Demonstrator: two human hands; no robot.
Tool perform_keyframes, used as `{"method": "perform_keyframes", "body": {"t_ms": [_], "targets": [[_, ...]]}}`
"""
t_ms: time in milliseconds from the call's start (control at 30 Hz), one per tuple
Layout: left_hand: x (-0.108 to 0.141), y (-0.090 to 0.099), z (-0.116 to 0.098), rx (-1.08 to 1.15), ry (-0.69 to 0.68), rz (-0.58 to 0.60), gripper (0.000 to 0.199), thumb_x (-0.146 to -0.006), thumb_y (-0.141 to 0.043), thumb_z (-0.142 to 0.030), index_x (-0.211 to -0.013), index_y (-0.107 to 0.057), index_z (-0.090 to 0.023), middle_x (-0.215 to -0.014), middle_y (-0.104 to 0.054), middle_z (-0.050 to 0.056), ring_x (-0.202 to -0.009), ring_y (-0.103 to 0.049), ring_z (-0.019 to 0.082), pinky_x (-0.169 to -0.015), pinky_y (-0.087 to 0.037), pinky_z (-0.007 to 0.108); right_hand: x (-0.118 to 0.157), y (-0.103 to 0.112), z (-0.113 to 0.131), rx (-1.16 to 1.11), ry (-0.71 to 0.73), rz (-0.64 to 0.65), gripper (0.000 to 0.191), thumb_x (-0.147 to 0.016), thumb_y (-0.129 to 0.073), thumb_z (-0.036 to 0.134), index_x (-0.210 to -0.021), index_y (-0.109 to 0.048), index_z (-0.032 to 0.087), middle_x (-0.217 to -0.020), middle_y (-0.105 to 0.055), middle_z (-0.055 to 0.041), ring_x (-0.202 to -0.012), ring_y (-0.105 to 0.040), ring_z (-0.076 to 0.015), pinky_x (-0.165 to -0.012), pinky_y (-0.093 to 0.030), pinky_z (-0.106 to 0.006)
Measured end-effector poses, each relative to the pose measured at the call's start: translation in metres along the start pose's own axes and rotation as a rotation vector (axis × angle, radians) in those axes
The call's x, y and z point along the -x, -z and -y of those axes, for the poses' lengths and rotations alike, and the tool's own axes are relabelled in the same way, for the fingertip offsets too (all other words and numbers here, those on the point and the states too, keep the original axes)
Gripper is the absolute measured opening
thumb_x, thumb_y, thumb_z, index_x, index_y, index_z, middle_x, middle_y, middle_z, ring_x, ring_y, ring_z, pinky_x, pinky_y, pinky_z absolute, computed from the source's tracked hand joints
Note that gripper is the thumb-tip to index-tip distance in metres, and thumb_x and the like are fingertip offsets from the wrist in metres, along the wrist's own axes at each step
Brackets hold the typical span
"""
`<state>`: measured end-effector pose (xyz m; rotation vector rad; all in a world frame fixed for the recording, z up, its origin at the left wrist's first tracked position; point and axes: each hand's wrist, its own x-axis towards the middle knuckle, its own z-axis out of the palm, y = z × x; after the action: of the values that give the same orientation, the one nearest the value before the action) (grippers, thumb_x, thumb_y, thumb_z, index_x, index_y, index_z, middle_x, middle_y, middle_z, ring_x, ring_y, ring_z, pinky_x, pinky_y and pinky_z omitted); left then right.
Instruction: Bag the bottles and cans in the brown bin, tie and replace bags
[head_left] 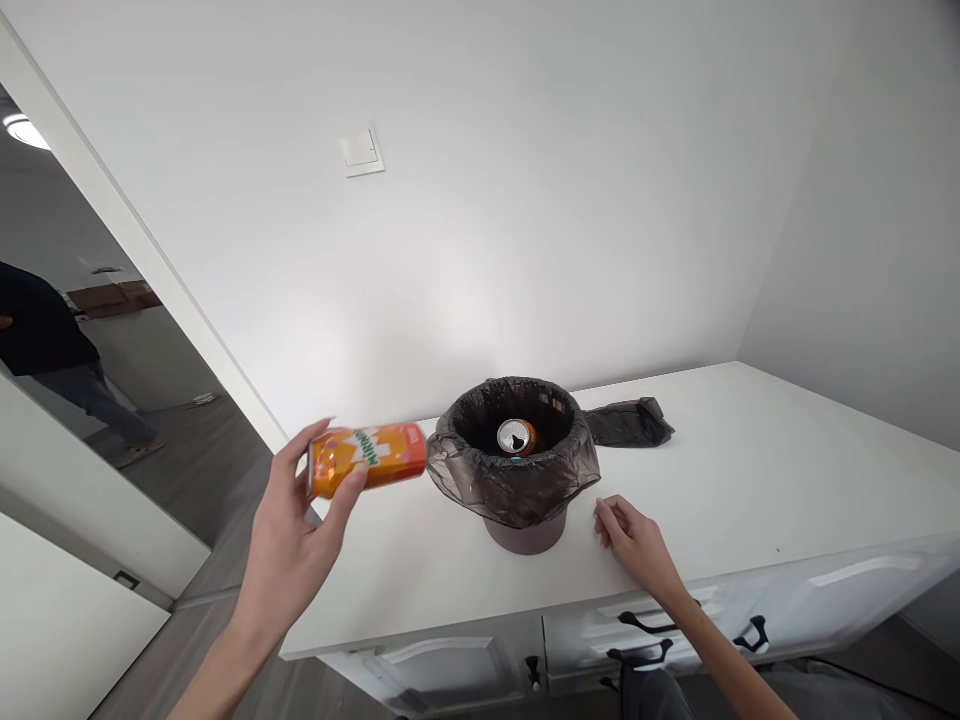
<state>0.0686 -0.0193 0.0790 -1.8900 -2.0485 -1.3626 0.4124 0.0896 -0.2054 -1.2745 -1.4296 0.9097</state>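
An orange soda can [386, 455] lies sideways in the grip of my left hand [304, 520], thumb on the near side, just left of the bin. The small brown trash bin [529, 537] stands upright on the white countertop. A dark translucent bag [517, 490] lines it and folds over its rim. Inside, another can [514, 437] shows its silver top with an open mouth hole. My right hand [634, 540] rests on the counter to the right of the bin, fingers curled in and holding nothing that I can see.
A folded black plastic bag [634, 423] lies on the white countertop [750, 470] behind and right of the bin. Below are cabinet doors and drawers with black handles [641, 655]. A light switch [361, 150] is on the wall. At left, a person [56, 345] appears beyond a white frame.
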Motion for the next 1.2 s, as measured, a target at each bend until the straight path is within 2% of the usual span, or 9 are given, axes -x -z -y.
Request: {"method": "perform_keyframes", "body": {"t_ms": [133, 233, 333, 467, 633, 767, 867, 1033, 1200], "targets": [[-0.018, -0.027, -0.068, 0.108, -0.177, 0.101, 0.058, -0.092, -0.057, -0.063, -0.141, -0.050, -0.033, -0.137, -0.061, 0.009, -0.112, -0.068, 0.031, -0.079, -0.062, 0.042, -0.001, 0.000, 0.000, -0.012, 0.013, -0.013, 0.051, -0.099, -0.044, 0.071, -0.083, -0.058, 0.025, -0.069, -0.067, -0.0016, -0.061, -0.062, -0.0207, -0.069, -0.049, -0.033], [-0.034, -0.056, -0.091, 0.138, -0.332, 0.263, 0.047, -0.094, -0.060, -0.053, -0.135, -0.053, -0.031, -0.132, -0.063, 0.008, -0.109, -0.068, 0.028, -0.082, -0.061, 0.040, -0.002, 0.000, 0.002, -0.016, 0.023, -0.015, 0.051, -0.099, -0.044, 0.070, -0.082, -0.058, 0.025, -0.069, -0.067, -0.0013, -0.061, -0.062, -0.0201, -0.068, -0.049, -0.032], [-0.051, -0.090, -0.097, 0.153, -0.457, 0.402, 0.041, -0.094, -0.063, -0.043, -0.132, -0.053, -0.029, -0.132, -0.064, 0.006, -0.115, -0.065, 0.026, -0.093, -0.057, 0.040, -0.002, 0.000, 0.004, -0.026, 0.027, -0.014, 0.051, -0.099, -0.044, 0.071, -0.083, -0.057, 0.025, -0.069, -0.067, -0.0013, -0.060, -0.062, -0.0200, -0.068, -0.049, -0.032], [-0.066, -0.124, -0.097, 0.124, -0.519, 0.523, 0.041, -0.094, -0.064, -0.040, -0.132, -0.053, -0.030, -0.139, -0.060, 0.006, -0.121, -0.063, 0.026, -0.100, -0.053, 0.041, -0.002, 0.000, 0.011, -0.035, 0.030, -0.020, 0.050, -0.099, -0.045, 0.070, -0.082, -0.058, 0.025, -0.069, -0.067, -0.0016, -0.060, -0.062, -0.0198, -0.066, -0.050, -0.032], [-0.073, -0.143, -0.092, 0.033, -0.566, 0.609, 0.046, -0.091, -0.068, -0.040, -0.135, -0.056, -0.031, -0.140, -0.060, 0.007, -0.116, -0.066, 0.028, -0.099, -0.054, 0.043, -0.001, 0.001, 0.018, -0.015, 0.019, -0.015, 0.055, -0.096, -0.042, 0.076, -0.080, -0.057, 0.025, -0.068, -0.067, -0.0027, -0.061, -0.062, -0.0208, -0.066, -0.050, -0.033], [-0.073, -0.148, -0.082, 0.020, -0.603, 0.684, 0.047, -0.095, -0.063, -0.049, -0.139, -0.058, -0.030, -0.141, -0.061, 0.006, -0.123, -0.063, 0.028, -0.105, -0.051, 0.043, -0.001, 0.001, 0.015, -0.010, 0.014, -0.012, 0.053, -0.097, -0.042, 0.074, -0.080, -0.057, 0.025, -0.069, -0.067, -0.0018, -0.061, -0.063, -0.0203, -0.068, -0.049, -0.032], [-0.070, -0.146, -0.073, 0.076, -0.578, 0.645, 0.048, -0.101, -0.051, -0.056, -0.142, -0.058, -0.031, -0.144, -0.060, 0.006, -0.130, -0.059, 0.027, -0.108, -0.049, 0.041, -0.001, 0.001, 0.014, -0.018, 0.014, -0.010, 0.049, -0.100, -0.044, 0.068, -0.081, -0.056, 0.025, -0.069, -0.066, -0.0009, -0.061, -0.062, -0.0195, -0.069, -0.049, -0.032], [-0.069, -0.132, -0.047, 0.124, -0.466, 0.367, 0.042, -0.105, -0.046, -0.053, -0.136, -0.061, -0.029, -0.142, -0.063, 0.008, -0.135, -0.055, 0.026, -0.113, -0.044, 0.043, -0.001, 0.000, 0.015, -0.023, 0.022, -0.006, 0.047, -0.100, -0.044, 0.067, -0.082, -0.056, 0.025, -0.070, -0.065, -0.0009, -0.061, -0.061, -0.0196, -0.068, -0.048, -0.032], [-0.066, -0.122, 0.011, 0.173, -0.124, 0.162, 0.050, -0.107, -0.036, -0.057, -0.140, -0.054, -0.024, -0.146, -0.060, 0.013, -0.137, -0.054, 0.028, -0.101, -0.051, 0.041, -0.001, 0.000, 0.013, -0.033, 0.021, -0.006, 0.046, -0.100, -0.045, 0.066, -0.083, -0.056, 0.025, -0.070, -0.065, -0.0010, -0.061, -0.060, -0.0195, -0.069, -0.048, -0.032]]}}
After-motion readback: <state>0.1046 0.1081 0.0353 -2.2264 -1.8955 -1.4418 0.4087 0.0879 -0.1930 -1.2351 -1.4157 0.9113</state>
